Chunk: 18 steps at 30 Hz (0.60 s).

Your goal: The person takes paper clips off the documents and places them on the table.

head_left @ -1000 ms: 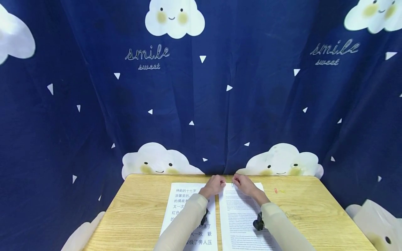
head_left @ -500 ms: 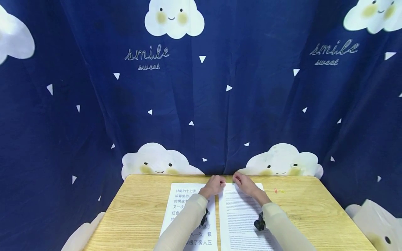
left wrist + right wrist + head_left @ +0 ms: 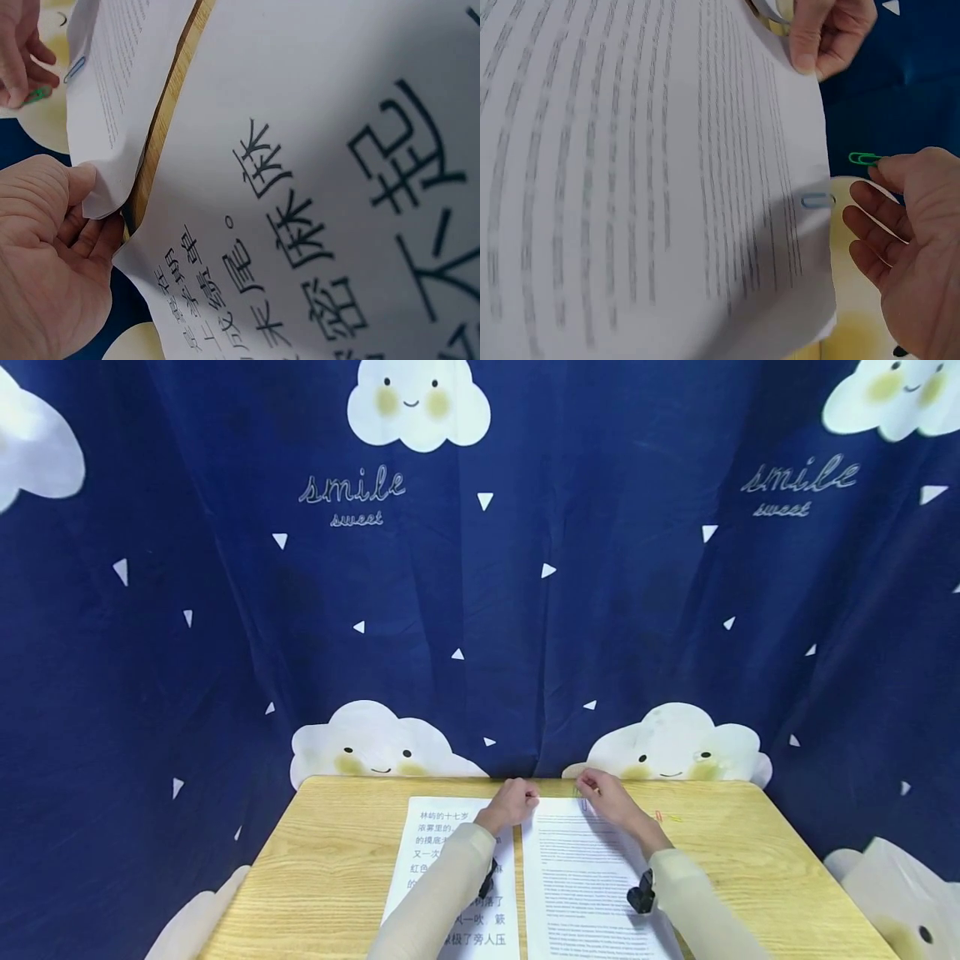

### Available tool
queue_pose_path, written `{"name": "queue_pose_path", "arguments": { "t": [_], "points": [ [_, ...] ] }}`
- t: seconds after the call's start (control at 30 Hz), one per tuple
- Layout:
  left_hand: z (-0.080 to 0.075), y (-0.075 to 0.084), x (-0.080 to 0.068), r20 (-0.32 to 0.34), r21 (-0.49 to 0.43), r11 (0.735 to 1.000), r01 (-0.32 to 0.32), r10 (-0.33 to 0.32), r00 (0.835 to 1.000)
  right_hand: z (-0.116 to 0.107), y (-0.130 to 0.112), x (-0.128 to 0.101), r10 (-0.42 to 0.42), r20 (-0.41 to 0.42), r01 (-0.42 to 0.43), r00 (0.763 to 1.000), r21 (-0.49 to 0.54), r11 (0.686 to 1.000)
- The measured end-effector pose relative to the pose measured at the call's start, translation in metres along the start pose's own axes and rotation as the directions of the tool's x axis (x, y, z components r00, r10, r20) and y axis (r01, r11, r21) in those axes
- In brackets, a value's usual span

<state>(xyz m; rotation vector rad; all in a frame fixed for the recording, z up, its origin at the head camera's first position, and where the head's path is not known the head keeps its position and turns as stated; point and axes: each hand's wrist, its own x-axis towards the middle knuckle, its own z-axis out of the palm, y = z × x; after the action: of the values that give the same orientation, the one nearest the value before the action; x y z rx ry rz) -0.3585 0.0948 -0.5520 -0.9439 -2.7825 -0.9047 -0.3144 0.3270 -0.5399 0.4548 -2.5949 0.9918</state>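
My left hand [image 3: 513, 803] pinches the top left corner of the printed sheet [image 3: 573, 877], which bears small lines of text and lies on the right. In the right wrist view, a green paper clip [image 3: 862, 158] sticks out from the thumb and fingertip of my right hand [image 3: 926, 240]. That clip is off the paper, just beyond its top edge; the other fingers are loosely bent. A blue paper clip [image 3: 817, 200] sits on the sheet's top edge, beside my right fingers. The left wrist view shows the corner lifted and bent under my left thumb.
Another sheet [image 3: 408, 868] with large Chinese characters lies to the left, partly under my left forearm. On the wooden table [image 3: 322, 860], a red paper clip [image 3: 659, 816] and a yellow one [image 3: 676, 818] lie right of the sheets. A blue curtain [image 3: 480, 610] hangs behind.
My right hand has moved right along the sheet's top edge, holding the green paper clip; the blue paper clip now shows beside it. My left hand stays at the corner.
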Motion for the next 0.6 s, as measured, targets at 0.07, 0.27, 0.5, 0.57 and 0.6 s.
{"name": "queue_pose_path", "arguments": {
  "t": [0.07, 0.27, 0.5, 0.57, 0.6],
  "points": [
    [0.0, 0.0, 0.0, 0.006, 0.004, 1.0, 0.002, -0.002, 1.0, -0.006, 0.003, -0.004, 0.002, -0.009, -0.002, 1.0, 0.0, 1.0],
    [0.001, -0.001, 0.0, 0.026, -0.01, 1.0, 0.01, -0.01, 1.0, -0.023, 0.014, -0.024, 0.052, -0.027, -0.051, 0.998, 0.023, 0.998],
    [0.0, -0.004, 0.0, 0.008, -0.029, 0.999, 0.018, -0.018, 1.0, -0.042, 0.029, -0.043, 0.156, -0.01, -0.156, 0.988, -0.015, 0.988],
    [0.0, -0.005, 0.0, 0.008, -0.032, 0.999, 0.013, -0.013, 1.0, -0.046, 0.033, -0.048, 0.178, -0.008, -0.178, 0.984, -0.03, 0.984],
    [0.0, -0.005, 0.0, 0.008, -0.035, 0.999, 0.011, -0.011, 1.0, -0.049, 0.035, -0.051, 0.183, -0.014, -0.183, 0.983, -0.04, 0.982]
  ]
}}
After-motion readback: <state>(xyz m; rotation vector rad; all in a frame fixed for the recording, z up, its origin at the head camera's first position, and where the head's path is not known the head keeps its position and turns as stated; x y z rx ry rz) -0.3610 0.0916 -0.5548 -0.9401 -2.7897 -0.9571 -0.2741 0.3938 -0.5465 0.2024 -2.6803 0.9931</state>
